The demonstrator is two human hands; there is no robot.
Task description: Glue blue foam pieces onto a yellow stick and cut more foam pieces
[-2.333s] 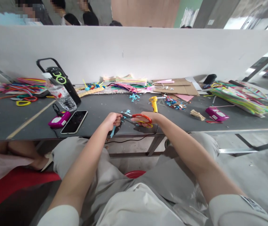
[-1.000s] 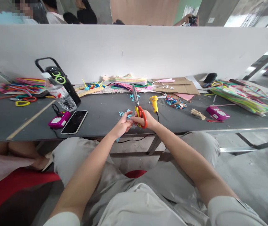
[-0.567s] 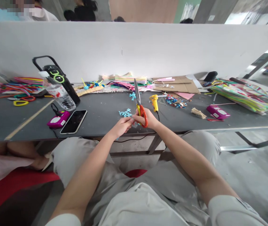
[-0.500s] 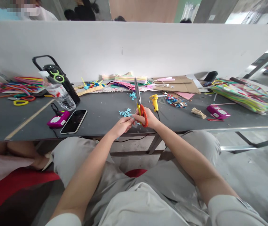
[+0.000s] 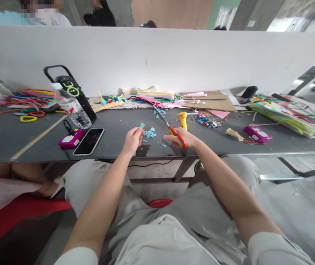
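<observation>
My left hand (image 5: 134,140) is closed on a light blue strip (image 5: 142,126), whose end sticks out above the fingers. To its right, a small heap of cut light blue pieces (image 5: 150,133) lies on the dark table, with a few loose bits nearer the edge. My right hand (image 5: 181,139) has its fingers in the orange handles of the scissors (image 5: 163,117); the blades point up and to the left, above the table. A yellow glue gun (image 5: 183,119) is just behind my right hand.
A phone (image 5: 89,141), purple box (image 5: 71,138), water bottle (image 5: 76,110) and black bottle (image 5: 83,101) stand or lie left. Behind are cardboard (image 5: 215,101) and a white partition (image 5: 151,59). Right are coloured strips (image 5: 284,112) and another purple box (image 5: 257,133).
My hands have moved apart, the left one leftward with the blue strip and the right one rightward. The scissors have tilted to the left.
</observation>
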